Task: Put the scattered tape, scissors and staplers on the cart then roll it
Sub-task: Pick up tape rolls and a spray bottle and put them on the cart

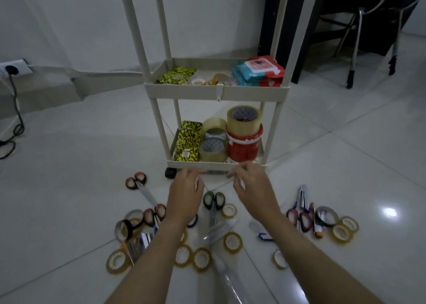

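The cart (216, 91) stood on the tiled floor (80, 176) just ahead of the person, its bottom shelf already carrying big rolls of packing tape (244, 120), a red tub (244, 146) and a yellow-patterned box (186, 142), while most of the job lay undone below: small tape rolls (232, 242) were strewn about, green-handled scissors (214, 201) lay between the forearms, red-handled scissors (136, 181) sat off to the left, and a stapler (302, 196) rested among more scissors at the right. To do this step well, I judged it best to gather the nearest pieces first, lift scissors by the handles with blades shut, and set rolls flat on the shelf so nothing would slide once the cart rolled. Both arms reached forward, nearly parallel. The left hand (186, 193) hung palm down before the shelf's front lip, fingers loosely curled and, as far as I could see, holding nothing. The right hand (250, 186) hovered beside it, thumb and fingertips drawn narrowly together; whether they pinched anything was blurred beyond telling.
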